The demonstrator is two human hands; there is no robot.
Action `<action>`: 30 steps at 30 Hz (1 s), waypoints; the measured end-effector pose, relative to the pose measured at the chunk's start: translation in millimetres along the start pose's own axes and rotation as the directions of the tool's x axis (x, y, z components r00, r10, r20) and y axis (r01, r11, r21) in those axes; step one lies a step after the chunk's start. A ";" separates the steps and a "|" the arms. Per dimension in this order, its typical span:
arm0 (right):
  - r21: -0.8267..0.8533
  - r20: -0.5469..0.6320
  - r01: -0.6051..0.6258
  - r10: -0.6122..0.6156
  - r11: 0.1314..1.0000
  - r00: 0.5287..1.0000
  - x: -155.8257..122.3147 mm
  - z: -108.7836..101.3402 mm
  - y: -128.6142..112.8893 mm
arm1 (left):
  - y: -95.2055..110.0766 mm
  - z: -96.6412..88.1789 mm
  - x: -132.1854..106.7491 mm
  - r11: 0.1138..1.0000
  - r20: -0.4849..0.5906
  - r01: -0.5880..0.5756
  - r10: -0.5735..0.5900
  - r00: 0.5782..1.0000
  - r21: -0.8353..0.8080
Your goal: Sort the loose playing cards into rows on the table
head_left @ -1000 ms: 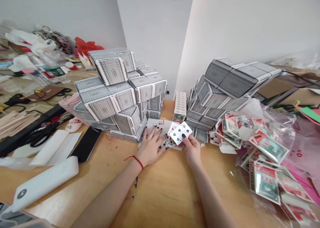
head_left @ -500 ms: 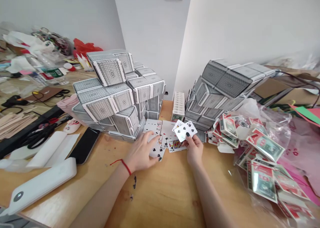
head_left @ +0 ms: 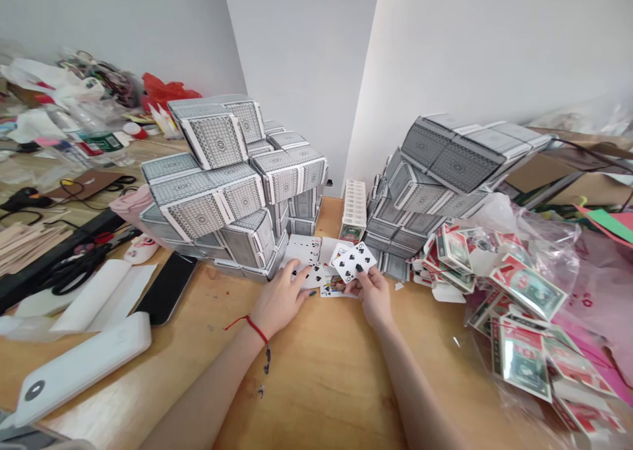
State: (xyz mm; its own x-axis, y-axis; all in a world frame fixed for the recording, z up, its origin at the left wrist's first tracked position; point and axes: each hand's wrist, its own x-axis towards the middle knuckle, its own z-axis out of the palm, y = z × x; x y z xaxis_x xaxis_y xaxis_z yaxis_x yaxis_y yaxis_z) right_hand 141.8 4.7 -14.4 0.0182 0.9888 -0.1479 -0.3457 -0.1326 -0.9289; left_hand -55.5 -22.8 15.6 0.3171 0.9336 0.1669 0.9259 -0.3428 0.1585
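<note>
While your right hand (head_left: 376, 297) pinches the six of spades (head_left: 352, 263) near its lower right edge, that card reaches forward and left of the gripping fingertips, its long axis slanting from near left to far right. Your left hand (head_left: 278, 298), farther from it, grips nothing, its fingers loosely spread on or just above the face-up cards (head_left: 299, 246) to the left.

Thin red cord bracelet (head_left: 258, 331), dark nail polish (head_left: 312, 293)
</note>
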 end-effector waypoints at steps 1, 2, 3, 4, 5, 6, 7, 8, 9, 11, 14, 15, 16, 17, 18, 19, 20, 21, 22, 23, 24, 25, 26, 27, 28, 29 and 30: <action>0.013 0.002 0.012 -0.012 1.000 1.000 0.3 0.0 -0.1 | 1.0 0.3 0.1 1.000 -0.015 -0.015 0.015 1.000 0.004; 0.019 -0.003 0.025 -0.025 1.000 1.000 0.5 -0.1 -0.3 | 2.4 -0.1 0.0 1.000 -0.018 -0.023 0.023 1.000 0.012; 0.021 -0.011 0.037 -0.036 0.999 0.999 0.6 -0.5 -0.7 | 4.1 -1.3 -0.4 1.000 -0.011 -0.016 0.016 1.000 0.023; 0.017 -0.021 0.048 -0.048 0.999 0.999 0.5 -0.8 -1.2 | 5.8 -3.0 -1.1 0.999 0.001 0.005 -0.005 1.000 0.036; 0.008 -0.031 0.059 -0.059 0.998 0.998 0.4 -1.2 -1.8 | 7.4 -5.0 -2.0 0.998 0.015 0.038 -0.039 0.999 0.051; -0.006 -0.047 0.073 -0.074 0.997 0.996 0.3 -1.6 -2.3 | 8.7 -7.0 -3.1 0.995 0.027 0.076 -0.078 0.997 0.065; -0.026 -0.065 0.089 -0.090 0.996 0.994 0.2 -1.9 -2.8 | 9.4 -8.6 -4.3 0.991 0.040 0.107 -0.110 0.993 0.077; -0.049 -0.085 0.105 -0.109 0.993 0.990 0.2 -2.3 -3.2 | 9.6 -9.7 -5.5 0.988 0.058 0.129 -0.134 0.989 0.088; -0.074 -0.111 0.123 -0.131 0.990 0.985 0.3 -2.6 -3.4 | 9.2 -10.1 -6.5 0.985 0.079 0.143 -0.151 0.985 0.096; -0.118 -0.172 0.162 -0.180 0.980 0.969 0.9 -3.4 -3.3 | 7.0 -8.7 -7.6 0.984 0.118 0.151 -0.161 0.980 0.092; -0.157 -0.216 0.177 -0.209 0.972 0.954 1.7 -3.9 -2.2 | 2.6 -3.7 -6.8 0.991 0.119 0.127 -0.131 0.984 0.034; -0.161 -0.206 0.163 -0.194 0.973 0.959 1.5 -3.6 -1.8 | 1.5 -2.0 -6.1 0.994 0.102 0.106 -0.106 0.989 0.005; -0.160 -0.181 0.139 -0.168 0.977 0.969 1.0 -3.1 -1.6 | 0.8 -0.6 -5.4 0.997 0.080 0.080 -0.078 0.994 -0.022; -0.157 -0.146 0.112 -0.136 0.981 0.980 0.2 -2.3 -1.6 | 0.5 0.4 -4.8 0.997 0.056 0.054 -0.051 0.997 -0.047; -0.151 -0.105 0.087 -0.104 0.985 0.989 -0.8 -1.3 -1.9 | 0.8 1.0 -4.3 0.997 0.033 0.030 -0.028 0.999 -0.070; -0.145 -0.060 0.066 -0.076 0.987 0.995 -1.9 -0.2 -2.6 | 1.7 1.3 -4.0 0.996 0.014 0.013 -0.011 1.000 -0.090; -0.139 -0.016 0.052 -0.054 0.989 0.998 -3.0 1.1 -3.4 | 3.1 1.4 -3.8 0.994 0.000 0.003 -0.003 1.000 -0.110; -0.134 0.028 0.041 -0.037 0.990 0.999 -4.2 2.3 -4.5 | 5.0 1.2 -3.9 0.991 -0.011 0.000 -0.002 1.000 -0.133; -0.130 0.065 0.033 -0.025 0.991 0.998 -5.2 3.4 -5.5 | 7.3 0.9 -4.0 0.987 -0.020 0.003 -0.006 1.000 -0.161; -0.128 0.095 0.027 -0.015 0.991 0.995 -6.1 4.3 -6.6 | 9.8 0.7 -4.2 0.980 -0.030 0.009 -0.015 0.999 -0.198; -0.129 0.118 0.021 -0.006 0.991 0.993 -6.9 5.1 -7.5 | 12.6 0.6 -4.5 0.970 -0.043 0.019 -0.031 0.999 -0.244; -0.134 0.134 0.015 0.003 0.991 0.991 -7.6 5.7 -8.2 | 15.3 0.7 -4.8 0.953 -0.057 0.032 -0.051 0.997 -0.301; -0.143 0.150 0.006 0.015 0.990 0.989 -8.3 6.2 -8.8 | 17.9 1.2 -5.0 0.929 -0.070 0.043 -0.074 0.995 -0.369; -0.154 0.165 -0.005 0.031 0.988 0.986 -8.9 6.5 -9.2 | 20.3 2.1 -5.0 0.896 -0.081 0.053 -0.098 0.992 -0.440; -0.166 0.181 -0.020 0.050 0.986 0.982 -9.6 6.8 -9.4 | 22.4 3.4 -4.8 0.859 -0.090 0.059 -0.122 0.988 -0.508; -0.178 0.199 -0.036 0.072 0.983 0.977 -10.1 7.0 -9.5 | 23.9 5.1 -4.3 0.822 -0.098 0.066 -0.146 0.984 -0.566; -0.187 0.220 -0.051 0.092 0.981 0.971 -10.6 7.2 -9.5 | 25.0 7.1 -3.5 0.789 -0.103 0.076 -0.174 0.979 -0.609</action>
State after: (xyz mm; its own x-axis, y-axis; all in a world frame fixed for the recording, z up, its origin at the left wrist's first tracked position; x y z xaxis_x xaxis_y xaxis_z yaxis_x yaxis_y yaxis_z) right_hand 138.2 -4.1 -1.6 -0.2202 0.9631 -0.1549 -0.1645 -0.1932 -0.9673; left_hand -32.0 -33.9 12.0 0.1286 0.9631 0.2365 0.6299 -0.2635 0.7306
